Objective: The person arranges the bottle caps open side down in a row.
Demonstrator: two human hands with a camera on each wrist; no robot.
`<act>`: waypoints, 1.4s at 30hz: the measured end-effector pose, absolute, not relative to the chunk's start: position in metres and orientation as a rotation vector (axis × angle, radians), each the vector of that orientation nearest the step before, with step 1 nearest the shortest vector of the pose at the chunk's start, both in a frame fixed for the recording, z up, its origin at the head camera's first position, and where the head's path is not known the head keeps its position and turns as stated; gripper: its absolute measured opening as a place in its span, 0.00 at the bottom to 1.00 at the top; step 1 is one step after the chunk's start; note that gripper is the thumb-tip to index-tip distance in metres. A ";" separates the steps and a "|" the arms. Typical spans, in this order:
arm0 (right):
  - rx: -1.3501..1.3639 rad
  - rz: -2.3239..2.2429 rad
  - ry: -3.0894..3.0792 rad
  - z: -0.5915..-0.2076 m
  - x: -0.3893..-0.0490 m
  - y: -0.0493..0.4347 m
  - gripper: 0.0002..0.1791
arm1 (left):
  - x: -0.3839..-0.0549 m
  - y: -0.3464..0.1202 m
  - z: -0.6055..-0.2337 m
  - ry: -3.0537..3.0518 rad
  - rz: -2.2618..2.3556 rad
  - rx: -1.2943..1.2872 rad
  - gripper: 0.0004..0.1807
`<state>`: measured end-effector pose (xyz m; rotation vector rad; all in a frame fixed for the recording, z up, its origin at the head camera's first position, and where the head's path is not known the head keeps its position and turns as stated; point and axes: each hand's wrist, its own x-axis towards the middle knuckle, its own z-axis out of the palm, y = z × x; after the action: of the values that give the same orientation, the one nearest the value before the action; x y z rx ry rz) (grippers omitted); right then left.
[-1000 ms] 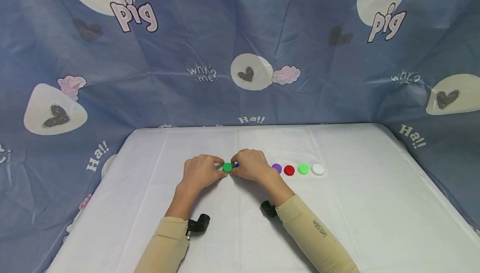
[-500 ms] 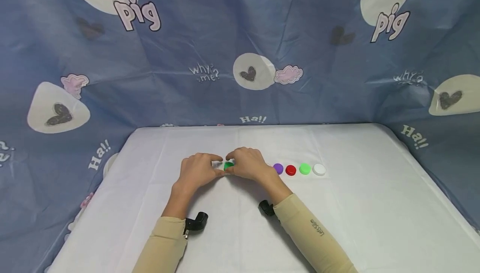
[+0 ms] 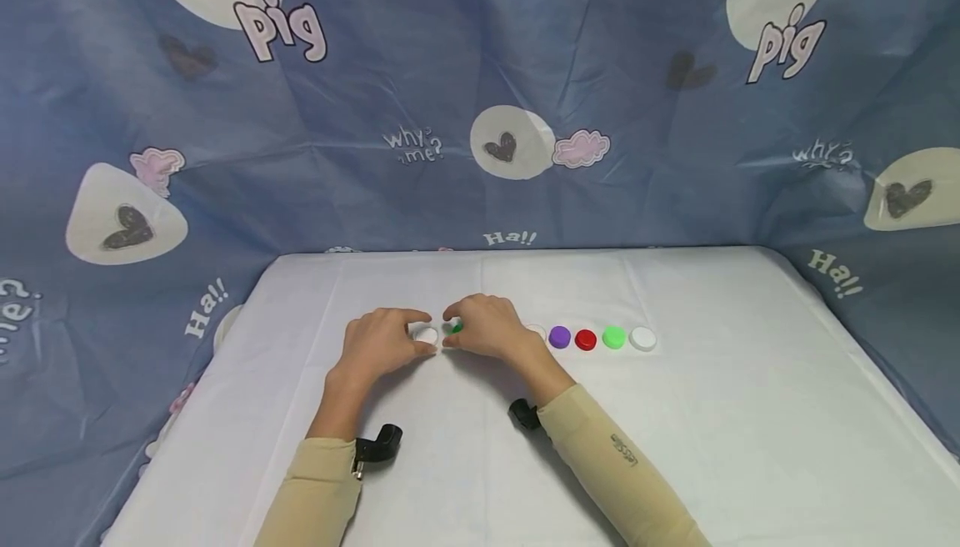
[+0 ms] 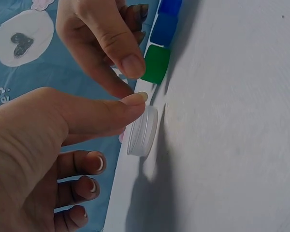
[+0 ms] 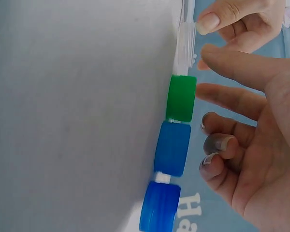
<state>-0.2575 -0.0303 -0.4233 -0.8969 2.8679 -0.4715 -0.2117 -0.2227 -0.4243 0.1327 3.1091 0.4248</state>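
A row of round plastic bottle caps lies on the white table [image 3: 480, 447]. My left hand [image 3: 377, 347] holds its thumb and index finger apart around a whitish clear cap [image 3: 425, 336] at the row's left end; in the left wrist view the thumb overlaps this clear cap [image 4: 143, 133], and contact cannot be told. My right hand [image 3: 487, 328] hovers by the green cap [image 3: 457, 327], thumb and finger spread. In the right wrist view the green cap [image 5: 181, 98] stands clear of the fingers, beside a lighter blue cap [image 5: 172, 148] and a darker blue cap [image 5: 159, 207].
Right of my right hand the row goes on with a partly covered white cap [image 3: 536, 330], a purple cap [image 3: 559, 337], a red cap [image 3: 586, 339], a light green cap [image 3: 614, 337] and a white cap [image 3: 642, 338]. A blue printed cloth [image 3: 420, 205] hangs behind the table.
My left hand has left the green cap and shifted left, uncovering the clear cap between its fingers. My right hand has moved slightly left, over to the green cap.
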 end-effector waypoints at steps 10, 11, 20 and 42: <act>-0.945 -0.433 2.866 -0.426 -0.257 -0.044 0.22 | -0.210 -0.230 -0.427 3.114 0.420 0.116 0.30; -0.947 -0.424 2.870 -0.426 -0.257 -0.046 0.22 | -0.210 -0.230 -0.427 3.115 0.421 0.115 0.30; -0.953 -0.395 2.898 -0.424 -0.253 -0.050 0.20 | -0.212 -0.229 -0.432 3.123 0.411 0.107 0.27; -1.016 -0.612 2.857 -0.420 -0.263 -0.035 0.24 | -0.209 -0.231 -0.413 3.154 0.559 0.253 0.24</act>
<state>-0.2627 -0.0350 -0.4201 -1.0162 2.8568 -0.6121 -0.2089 -0.2311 -0.4133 0.2529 3.1539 0.5593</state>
